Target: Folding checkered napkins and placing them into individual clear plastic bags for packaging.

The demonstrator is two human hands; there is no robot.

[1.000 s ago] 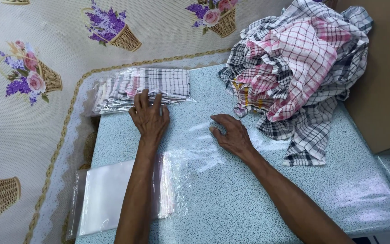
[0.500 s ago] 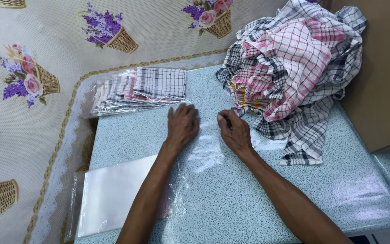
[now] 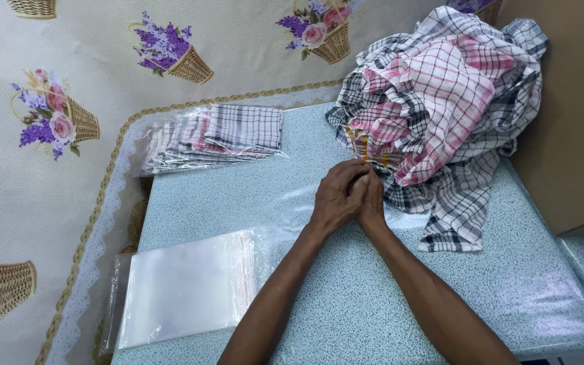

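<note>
— What are the person's hands doing?

— The left hand point(image 3: 336, 196) and the right hand point(image 3: 372, 199) are pressing together on the speckled blue table point(image 3: 346, 318), the left lying partly over the right. The fingers of both are curling inward and closing around something small and pale that is peeking out between the fingertips; it is too hidden to say what it is.

— And what is lying under them?

— A clear plastic bag point(image 3: 292, 203) is lying flat on the table, showing only as a faint sheen. It is spreading out from beneath the fingers toward the person's left and back toward the wrists.

— Where is the cloth?

— A heap of checked cloths point(image 3: 441, 115), pink, white and black, is sitting just beyond the fingertips and off to their right; its near edge is all but touching the knuckles of the right hand, and one black-checked corner is trailing down beside the right wrist.

— Anything else near the fingers?

— Well off to the left of the fingers and farther from the person, a stack of bagged folded cloths point(image 3: 217, 135) is resting at the table's far corner. Nearer the person, left of the left forearm, a pile of empty clear bags point(image 3: 184, 290) is lying flat. A floral mat point(image 3: 69, 101) with basket prints is covering the floor beyond.
</note>
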